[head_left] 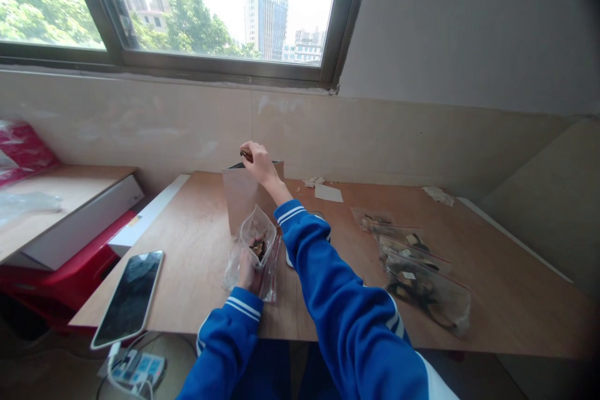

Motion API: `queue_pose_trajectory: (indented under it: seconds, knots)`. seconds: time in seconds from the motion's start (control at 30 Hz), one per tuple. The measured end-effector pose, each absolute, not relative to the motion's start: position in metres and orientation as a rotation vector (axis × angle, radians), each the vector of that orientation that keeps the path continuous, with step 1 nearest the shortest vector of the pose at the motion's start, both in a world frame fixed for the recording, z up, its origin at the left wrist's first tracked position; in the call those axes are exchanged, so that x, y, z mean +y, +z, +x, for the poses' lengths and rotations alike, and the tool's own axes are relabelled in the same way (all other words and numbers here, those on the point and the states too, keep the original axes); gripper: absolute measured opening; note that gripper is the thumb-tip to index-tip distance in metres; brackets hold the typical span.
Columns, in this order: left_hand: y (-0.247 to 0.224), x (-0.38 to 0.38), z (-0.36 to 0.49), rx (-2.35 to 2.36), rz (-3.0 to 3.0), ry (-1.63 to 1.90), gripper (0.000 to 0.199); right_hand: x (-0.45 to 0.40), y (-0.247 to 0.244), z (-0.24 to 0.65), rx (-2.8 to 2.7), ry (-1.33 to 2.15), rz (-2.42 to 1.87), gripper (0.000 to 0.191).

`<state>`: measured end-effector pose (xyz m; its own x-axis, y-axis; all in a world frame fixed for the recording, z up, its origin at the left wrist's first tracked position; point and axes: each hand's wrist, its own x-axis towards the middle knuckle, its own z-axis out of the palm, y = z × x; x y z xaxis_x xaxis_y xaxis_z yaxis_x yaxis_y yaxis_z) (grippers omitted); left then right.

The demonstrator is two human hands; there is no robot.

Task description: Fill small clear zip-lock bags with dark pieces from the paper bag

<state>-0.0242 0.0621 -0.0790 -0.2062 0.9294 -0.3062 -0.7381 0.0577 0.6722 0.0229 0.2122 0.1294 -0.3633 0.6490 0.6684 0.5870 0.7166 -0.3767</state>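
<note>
The right hand (pixel 260 164) pinches a small dark-brown piece (pixel 245 154) above the rim of an upright, flat-sided tan bag (pixel 241 197), contents hidden. Nearer, the left hand (pixel 248 275), fingers partly obscured, grips a crinkled clear plastic bag (pixel 257 222) of brown pieces (pixel 257 249). Smooth wooden tabletop (pixel 194 231) stretches left to a smartphone (pixel 131 294) overlapping its edge.

The piece (pixel 244 154) in my right grip (pixel 259 164) is dark brown, the bag (pixel 238 194) below tan, my sleeves (pixel 332 269) white-striped blue, the surface (pixel 192 262) underneath reddish brown.
</note>
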Motion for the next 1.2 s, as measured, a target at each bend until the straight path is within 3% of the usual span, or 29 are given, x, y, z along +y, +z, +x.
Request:
queue_pose_trajectory:
  seconds: [0.83, 1.03, 1.2]
  knots:
    - [-0.065, 0.061, -0.026, 0.942, 0.249, 1.468, 0.009, 0.171, 0.150, 0.046, -2.239, 0.004, -1.111, 0.022]
    - [-0.071, 0.063, -0.027, 0.955, 0.228, 1.518, 0.016, 0.133, 0.167, 0.067, -2.183, 0.364, -0.970, 0.032]
    - [-0.061, 0.060, -0.022, 0.845, 0.274, 1.551, 0.029, 0.092, 0.148, 0.072, -2.740, 0.808, -1.051, 0.029]
